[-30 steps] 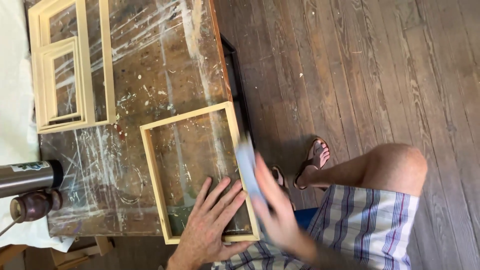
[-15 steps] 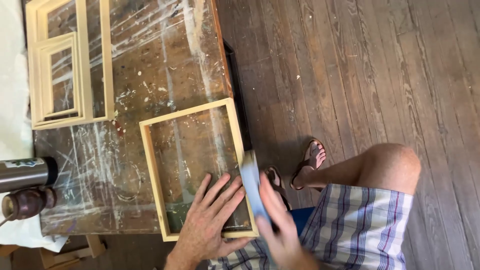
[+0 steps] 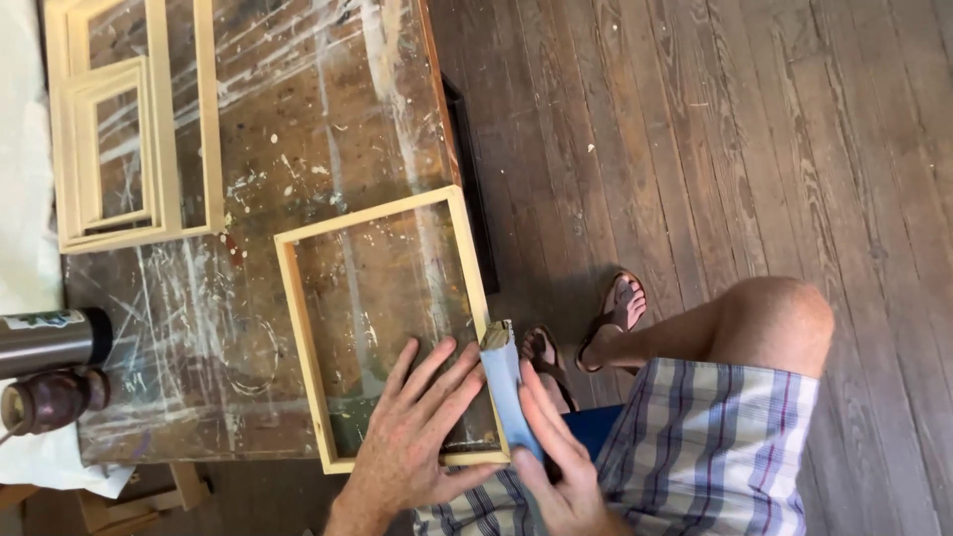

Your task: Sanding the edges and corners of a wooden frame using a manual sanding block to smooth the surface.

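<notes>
1. My right hand (image 3: pixel 561 462) is closed around a pale blue-grey folded sheet of sandpaper (image 3: pixel 506 387), fingers wrapped along its length, and presses it against the outer right rail of the frame.
2. My left hand (image 3: pixel 417 432) lies flat with its fingers spread and clamped on nothing, palm down inside the frame near its lower right corner, fingertips reaching toward the sandpaper.
3. The thing I am working on is a pale bare-wood rectangular frame (image 3: pixel 298 328), lying flat at the right edge of the table with its right rail just at that edge.
4. It rests on a worn brown wooden table streaked with white paint (image 3: pixel 298 109).
5. At the table's far left corner I see a stack of similar pale wooden frames (image 3: pixel 174 129), nested one inside another, well apart from my hands.
6. At the left edge lie a dark metal cylinder (image 3: pixel 50 339) and, just below it, a dark brown round knob-like object (image 3: pixel 50 399).
7. My legs and sandalled feet (image 3: pixel 620 313) stand on grey wooden floorboards (image 3: pixel 794 129) to the right of the table.
</notes>
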